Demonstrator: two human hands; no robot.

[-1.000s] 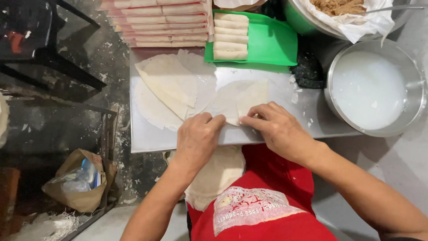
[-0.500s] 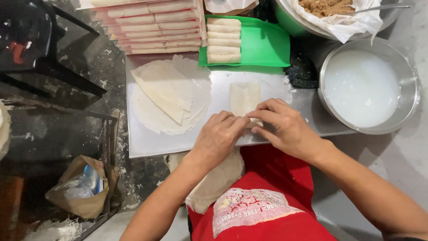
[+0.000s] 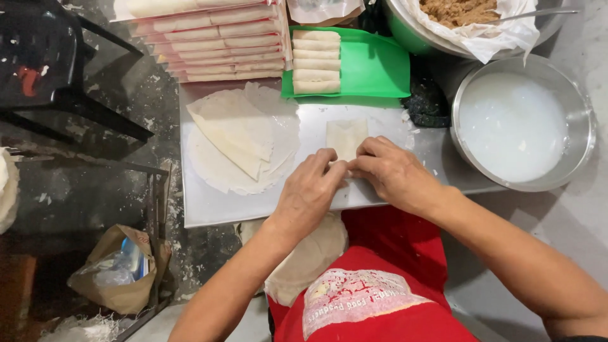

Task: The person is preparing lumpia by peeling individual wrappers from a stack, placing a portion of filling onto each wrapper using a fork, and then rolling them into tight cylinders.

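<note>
Scene: A person in a red apron sat at a white board (image 3: 209,209), seen from above, rolling a thin wrapper into a spring roll.
Left hand: The left hand (image 3: 310,193), at the centre of the frame, was curled down with its fingertips pressing the near edge of the roll.
Right hand: The right hand (image 3: 396,174), just beside it and touching it, did the same; both hands were clenched lightly over the roll rather than lifting it.
Roll: The half-rolled wrapper (image 3: 346,136) lay on the board at centre, its folded-in far end showing just above the fingers.
Doing it well: Judging by the fold, even pressure from both hands and tucked sides would keep the roll tight and straight; too hard a squeeze could tear the thin sheet.
Wrapper stack: Round wrappers (image 3: 240,142), one folded over, lay left of centre on the board.
Green tray: At upper centre, a green tray (image 3: 373,63) held five finished rolls (image 3: 316,61) stacked at its left side.
Steel bowl: At the right, a steel bowl (image 3: 586,120) held cloudy white liquid.
Green bowl: At the upper right, a green bowl (image 3: 405,31) lined with plastic held brown filling (image 3: 459,9) and a utensil.
Packed rolls: At the upper left, long wrapped rolls (image 3: 215,38) lay in rows.
</note>
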